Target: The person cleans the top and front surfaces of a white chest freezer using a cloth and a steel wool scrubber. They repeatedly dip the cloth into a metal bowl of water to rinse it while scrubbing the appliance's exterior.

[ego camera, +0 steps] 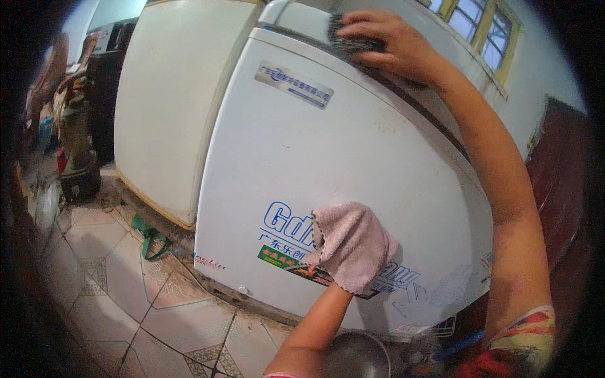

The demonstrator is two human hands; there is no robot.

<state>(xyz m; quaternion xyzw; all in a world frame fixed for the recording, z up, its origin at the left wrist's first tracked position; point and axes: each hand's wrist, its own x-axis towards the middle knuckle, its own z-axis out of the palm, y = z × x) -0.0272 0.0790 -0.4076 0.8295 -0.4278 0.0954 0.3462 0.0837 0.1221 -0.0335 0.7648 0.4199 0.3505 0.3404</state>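
A white chest freezer [331, 156] with blue lettering and stickers stands in front of me. My left hand [352, 255] is under a pink cloth [354, 236] with a dark stitched edge, which lies against the freezer's front over part of the lettering; the fingers are hidden by the cloth. At the top, my right hand [392, 45] is bent around a dark, mesh-like scouring pad [347, 40], which touches the freezer's lid [307, 23]. Small brownish marks show on the front panel below the lid.
A cream appliance [175, 104] stands close along the freezer's left side. A green strap [150, 238] lies on the tiled floor [113, 283]. Near the freezer's base are a round metal pan [359, 356] and a wire rack [444, 326]. A window [477, 28] is at the upper right.
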